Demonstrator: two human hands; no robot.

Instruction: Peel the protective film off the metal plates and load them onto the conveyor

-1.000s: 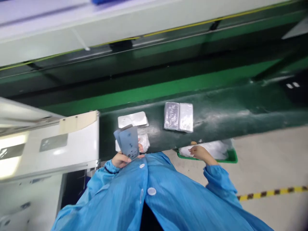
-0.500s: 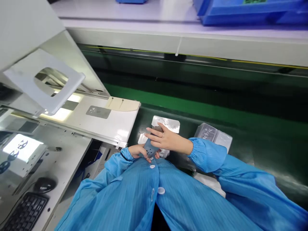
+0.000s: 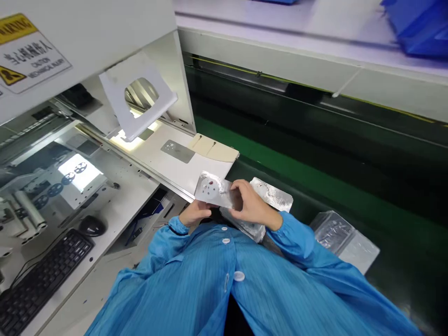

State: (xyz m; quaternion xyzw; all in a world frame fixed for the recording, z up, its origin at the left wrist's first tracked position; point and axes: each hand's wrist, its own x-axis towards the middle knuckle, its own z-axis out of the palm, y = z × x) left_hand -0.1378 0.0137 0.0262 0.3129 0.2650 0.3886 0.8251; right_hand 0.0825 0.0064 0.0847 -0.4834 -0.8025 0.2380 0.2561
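Observation:
Both my hands hold a flat grey panel with small holes [image 3: 214,189] in front of my chest, at the edge of a white machine table [image 3: 164,165]. My left hand [image 3: 194,213] grips it from below, fingers closed. My right hand [image 3: 250,204] pinches its right end from above. Just beyond my right hand lie clear plastic-wrapped packs [image 3: 272,195] on the dark green conveyor belt [image 3: 367,205]. A grey metal plate [image 3: 177,151] lies flat on the white table.
Another pair of wrapped packs [image 3: 345,239] sits on the belt to my right. A black keyboard [image 3: 38,280] and mouse [image 3: 91,225] lie at lower left. A white bracket with a hole [image 3: 138,95] stands over the machine. Blue bins [image 3: 420,23] sit far right.
My view swung left toward the machine. My right hand came from the green tray at my right side onto the grey panel, which now lies flatter between both hands.

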